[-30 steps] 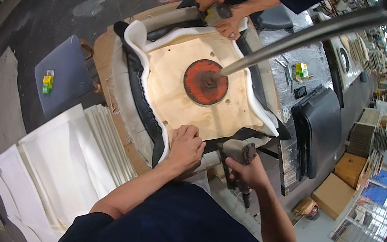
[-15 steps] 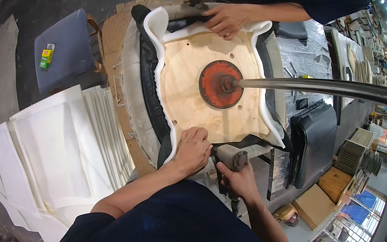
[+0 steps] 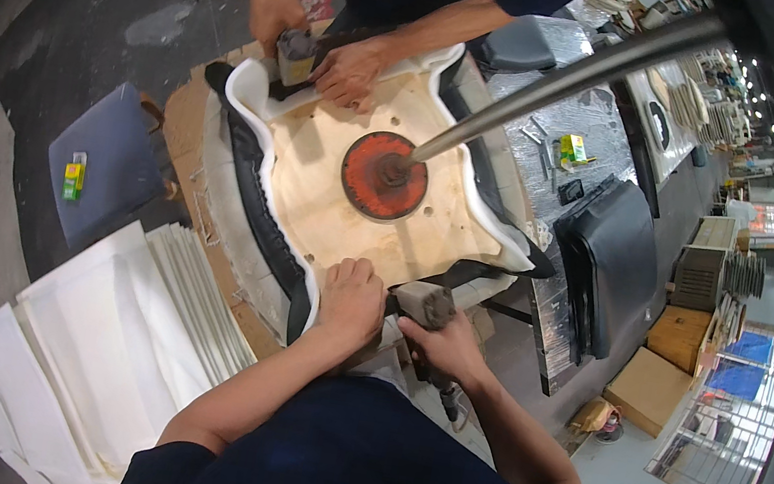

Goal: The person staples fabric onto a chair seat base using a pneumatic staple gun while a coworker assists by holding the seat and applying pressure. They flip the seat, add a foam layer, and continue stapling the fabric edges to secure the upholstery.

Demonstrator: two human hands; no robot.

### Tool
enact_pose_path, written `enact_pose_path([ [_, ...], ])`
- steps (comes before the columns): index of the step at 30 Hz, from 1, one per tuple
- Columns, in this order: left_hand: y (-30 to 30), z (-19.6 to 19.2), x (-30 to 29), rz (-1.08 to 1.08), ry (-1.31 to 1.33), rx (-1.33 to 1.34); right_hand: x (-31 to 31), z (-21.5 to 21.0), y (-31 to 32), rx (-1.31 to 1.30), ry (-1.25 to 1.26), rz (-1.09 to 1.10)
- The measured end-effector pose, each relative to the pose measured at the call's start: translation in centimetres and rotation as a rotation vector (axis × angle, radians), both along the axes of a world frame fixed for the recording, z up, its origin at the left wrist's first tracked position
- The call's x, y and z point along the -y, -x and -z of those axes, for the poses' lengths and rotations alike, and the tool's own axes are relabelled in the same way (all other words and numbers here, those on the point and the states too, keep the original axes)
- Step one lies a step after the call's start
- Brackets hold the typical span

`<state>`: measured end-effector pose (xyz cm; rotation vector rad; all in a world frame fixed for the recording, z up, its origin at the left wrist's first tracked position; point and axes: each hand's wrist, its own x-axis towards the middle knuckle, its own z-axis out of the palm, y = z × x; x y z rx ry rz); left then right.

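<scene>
Head view showed the grey-headed, pistol-shaped tool with a dark handle (image 3: 424,299) close beside the left hand (image 3: 352,305); a second earlier it had stood farther off to the right. Across from it, the co-worker's grey tool (image 3: 297,54) and free hand (image 3: 348,72) had shifted along the far edge toward its left corner. Judging by this, both edges were being worked at once.

The left hand's fingers lay close together, bent over the near edge of the square pale plywood panel (image 3: 303,163), bordered by white foam (image 3: 247,86) and black covering (image 3: 254,189). The right hand (image 3: 449,345) was wrapped round its tool's handle. Its narrow end pointed left, toward the left hand; the handle slanted down to the near right.

The panel lay bare wood up on a grey padded rim (image 3: 219,185), one corner far left, another near left, with no clear long axis.
</scene>
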<state>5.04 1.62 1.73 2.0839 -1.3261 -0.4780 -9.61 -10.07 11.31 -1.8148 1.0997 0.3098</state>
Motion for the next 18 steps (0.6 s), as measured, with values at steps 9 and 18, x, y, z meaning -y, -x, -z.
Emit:
enact_pose_path([
  [9, 1.2, 0.4, 8.3, 0.248, 0.014, 0.075, 4.9, -0.7, 6.7, 0.293, -0.155, 0.49],
  [18, 3.0, 2.5, 9.8, 0.186, 0.178, -0.009, 8.8, -0.9, 5.5, 0.15, -0.215, 0.365],
])
